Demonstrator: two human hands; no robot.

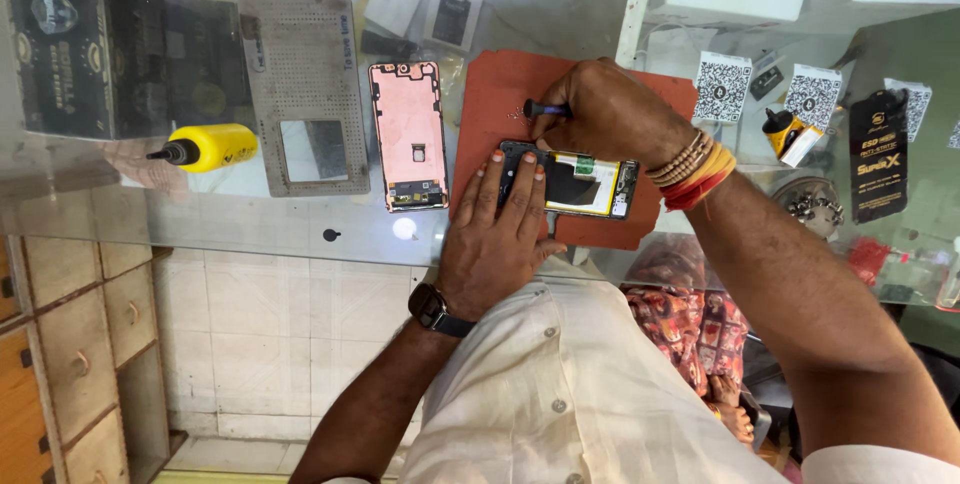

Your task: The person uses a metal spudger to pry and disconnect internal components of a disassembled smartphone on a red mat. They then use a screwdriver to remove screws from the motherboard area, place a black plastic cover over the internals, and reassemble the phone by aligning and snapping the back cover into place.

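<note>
The opened phone (575,182) lies lengthwise along the table's near edge; the left hand (497,234) presses flat on its left end, while the right hand (608,114) grips a screwdriver (545,109) just beyond it.

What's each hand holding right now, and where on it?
The right hand grips a small dark screwdriver by its handle. The left hand grasps nothing; its fingers press flat on the opened phone's left end.

Pink back cover (408,134) close left of hands; mat's (500,84) upper part open.
</note>
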